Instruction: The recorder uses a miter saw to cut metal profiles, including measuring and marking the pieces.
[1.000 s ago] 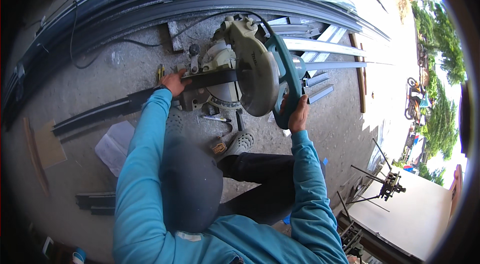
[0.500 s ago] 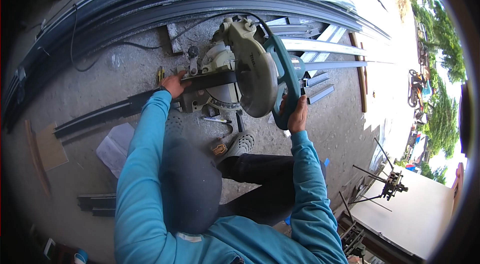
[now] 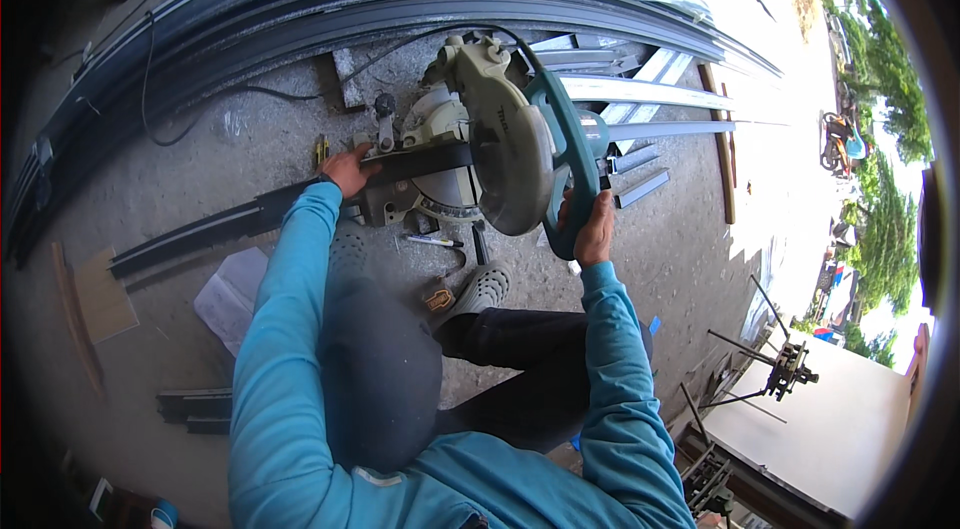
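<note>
A miter saw (image 3: pixel 515 157) with a pale green body and a round blade guard stands on the floor in front of me. My right hand (image 3: pixel 596 229) is wrapped round the lower end of its dark green handle (image 3: pixel 573 164). A long dark metal profile (image 3: pixel 425 163) lies across the saw base and runs out to the left. My left hand (image 3: pixel 348 172) grips this profile near the left end of the base, fingers over its top. The blade is mostly hidden behind the guard, so I cannot tell whether it touches the profile.
Long dark profiles (image 3: pixel 400 4) lie beyond the saw, with the power cord (image 3: pixel 255 89) near them. Short offcuts (image 3: pixel 642 187) are to the right. A pen (image 3: pixel 433 241) and a tape measure (image 3: pixel 438 300) lie near my shoe (image 3: pixel 482 287). White paper (image 3: pixel 232 297) is at left.
My hands, the saw and the profile look the same. In the bright area outside at the right, a motorbike has changed position.
</note>
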`<state>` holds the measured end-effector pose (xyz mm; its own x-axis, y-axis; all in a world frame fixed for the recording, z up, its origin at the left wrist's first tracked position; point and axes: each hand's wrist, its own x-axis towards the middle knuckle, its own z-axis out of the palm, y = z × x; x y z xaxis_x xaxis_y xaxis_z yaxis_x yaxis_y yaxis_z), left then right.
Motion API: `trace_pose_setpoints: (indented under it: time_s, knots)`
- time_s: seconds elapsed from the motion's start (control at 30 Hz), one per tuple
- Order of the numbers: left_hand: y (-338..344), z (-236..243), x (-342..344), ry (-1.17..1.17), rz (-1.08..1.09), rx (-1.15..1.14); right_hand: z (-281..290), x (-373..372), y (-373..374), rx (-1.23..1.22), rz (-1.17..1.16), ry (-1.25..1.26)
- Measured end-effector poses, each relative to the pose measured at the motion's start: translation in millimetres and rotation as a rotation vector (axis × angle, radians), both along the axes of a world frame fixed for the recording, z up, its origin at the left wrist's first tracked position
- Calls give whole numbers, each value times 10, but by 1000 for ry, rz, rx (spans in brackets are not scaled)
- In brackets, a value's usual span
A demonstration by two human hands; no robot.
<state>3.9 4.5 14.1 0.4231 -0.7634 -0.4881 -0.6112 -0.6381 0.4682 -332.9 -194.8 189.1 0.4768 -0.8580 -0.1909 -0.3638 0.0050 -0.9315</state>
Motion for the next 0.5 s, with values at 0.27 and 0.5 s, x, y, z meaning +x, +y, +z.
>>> trace_pose_setpoints:
  time_s: [0.27,0.5]
  knots:
    - [35,-95,37,-39,-1,-12,0,30,15,-8,-5,7]
    - [0,1,25,-21,9,5,-15,44,-1,-11,-5,9]
